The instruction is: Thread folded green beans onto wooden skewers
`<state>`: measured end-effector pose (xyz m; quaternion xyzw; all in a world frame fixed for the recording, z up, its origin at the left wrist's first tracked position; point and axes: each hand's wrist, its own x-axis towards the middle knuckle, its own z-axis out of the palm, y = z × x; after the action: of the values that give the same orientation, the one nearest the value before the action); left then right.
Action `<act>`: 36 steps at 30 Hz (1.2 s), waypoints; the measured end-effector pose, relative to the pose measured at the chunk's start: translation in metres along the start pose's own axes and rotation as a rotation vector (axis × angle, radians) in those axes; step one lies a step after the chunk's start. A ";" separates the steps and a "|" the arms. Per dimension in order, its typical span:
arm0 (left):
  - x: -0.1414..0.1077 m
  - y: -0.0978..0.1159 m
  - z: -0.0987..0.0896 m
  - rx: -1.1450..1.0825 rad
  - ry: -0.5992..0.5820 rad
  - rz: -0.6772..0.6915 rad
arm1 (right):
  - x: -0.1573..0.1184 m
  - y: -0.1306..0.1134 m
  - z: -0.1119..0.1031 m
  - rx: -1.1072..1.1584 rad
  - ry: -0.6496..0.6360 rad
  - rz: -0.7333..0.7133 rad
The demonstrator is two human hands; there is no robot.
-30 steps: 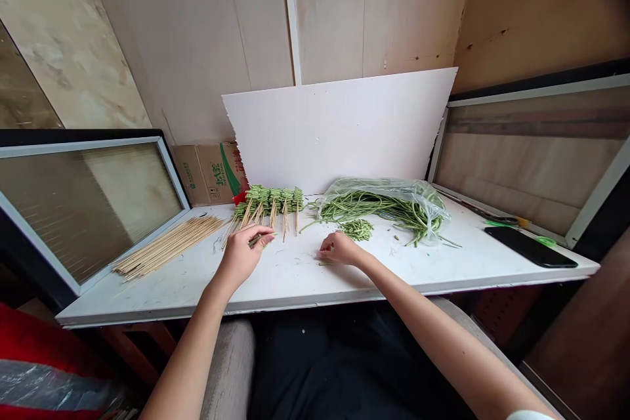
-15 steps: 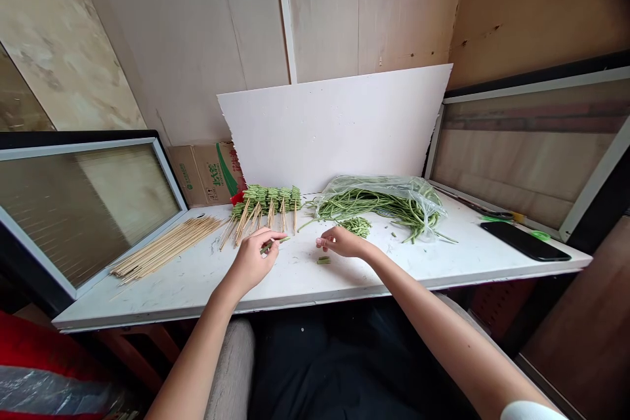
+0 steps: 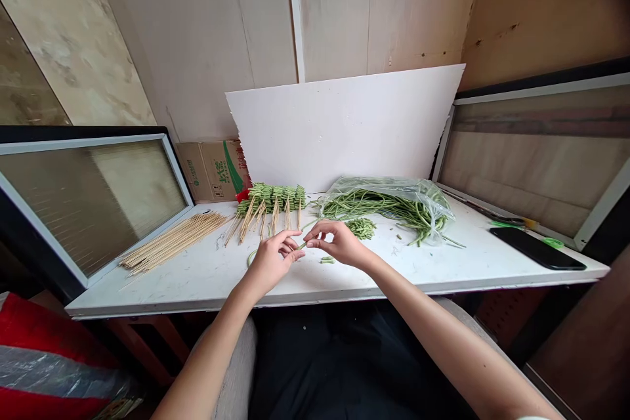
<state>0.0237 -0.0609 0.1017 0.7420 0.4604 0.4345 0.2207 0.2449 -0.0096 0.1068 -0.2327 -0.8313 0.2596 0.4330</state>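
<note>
Between my two hands runs a long green bean (image 3: 302, 246), its far end bending out to the left behind my left hand (image 3: 276, 254). My left hand is closed around the bean near its end. The fingertips of my right hand (image 3: 335, 241) pinch the tip of the same bean. A few short cut bean pieces (image 3: 327, 260) lie on the table just below my right hand. Behind that hand sits a small heap of cut bean pieces (image 3: 361, 228). Bean skewers (image 3: 275, 200) are stacked behind my left hand, their sticks pointing toward me.
Bare bamboo sticks (image 3: 174, 243) lie in a bundle on the left of the white table (image 3: 207, 289). A clear plastic bag of long beans (image 3: 388, 203) is at the back right. A black phone (image 3: 536, 247) lies near the right edge. A cardboard box (image 3: 211, 170) stands behind.
My right hand has come left and met the bean in my left hand. My left hand has shifted slightly right. The view has swung a little to the left.
</note>
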 end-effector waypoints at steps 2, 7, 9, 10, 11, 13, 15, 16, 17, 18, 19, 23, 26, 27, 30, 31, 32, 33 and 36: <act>0.000 -0.001 -0.003 0.073 0.036 -0.015 | 0.000 0.000 -0.002 -0.016 0.027 0.014; -0.001 -0.003 -0.009 0.126 0.028 0.003 | 0.000 0.000 -0.004 -0.042 0.048 0.007; -0.002 -0.003 -0.010 0.131 0.012 0.042 | -0.001 0.000 -0.003 -0.059 0.024 -0.015; -0.002 -0.003 -0.009 0.136 0.010 0.064 | -0.001 0.000 -0.003 -0.070 0.011 -0.026; -0.002 -0.002 -0.009 0.139 0.012 0.083 | -0.001 -0.001 -0.002 -0.079 0.003 -0.036; -0.003 0.001 -0.007 0.143 0.023 0.104 | -0.001 0.000 0.001 -0.086 0.001 -0.052; -0.003 0.005 -0.006 0.139 0.028 0.109 | -0.001 0.000 0.004 -0.083 0.017 -0.061; -0.003 0.006 -0.005 0.132 0.024 0.111 | -0.001 0.001 0.005 -0.078 0.028 -0.064; -0.003 0.007 -0.004 0.120 0.018 0.114 | -0.001 0.001 0.007 -0.067 0.038 -0.065; -0.004 0.007 -0.004 0.104 0.010 0.119 | -0.001 0.002 0.008 -0.049 0.046 -0.063; -0.004 0.007 -0.003 0.087 0.004 0.125 | -0.001 0.002 0.010 -0.021 0.045 -0.059; -0.004 0.004 -0.001 0.004 -0.024 0.157 | -0.002 0.001 0.014 0.126 -0.024 -0.044; -0.004 0.003 -0.001 -0.049 -0.054 0.164 | -0.002 0.000 0.015 0.181 -0.062 -0.032; -0.004 0.002 -0.002 -0.053 -0.056 0.164 | -0.001 0.002 0.013 0.191 -0.073 -0.027; -0.002 -0.001 -0.009 -0.041 -0.048 0.172 | 0.001 0.011 0.000 0.216 -0.069 -0.005; -0.002 -0.003 -0.012 -0.035 -0.039 0.171 | 0.002 0.016 -0.007 0.217 -0.039 0.011; -0.001 -0.005 -0.017 -0.030 -0.027 0.164 | 0.002 0.023 -0.015 0.211 0.007 0.038; 0.000 -0.007 -0.021 -0.022 -0.012 0.153 | 0.002 0.030 -0.023 0.193 0.066 0.071; 0.002 -0.011 -0.029 0.016 0.028 0.111 | -0.001 0.053 -0.041 0.005 0.147 0.182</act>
<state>-0.0062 -0.0560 0.1098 0.7619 0.4251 0.4527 0.1839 0.2888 0.0393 0.0923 -0.3244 -0.7721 0.2822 0.4679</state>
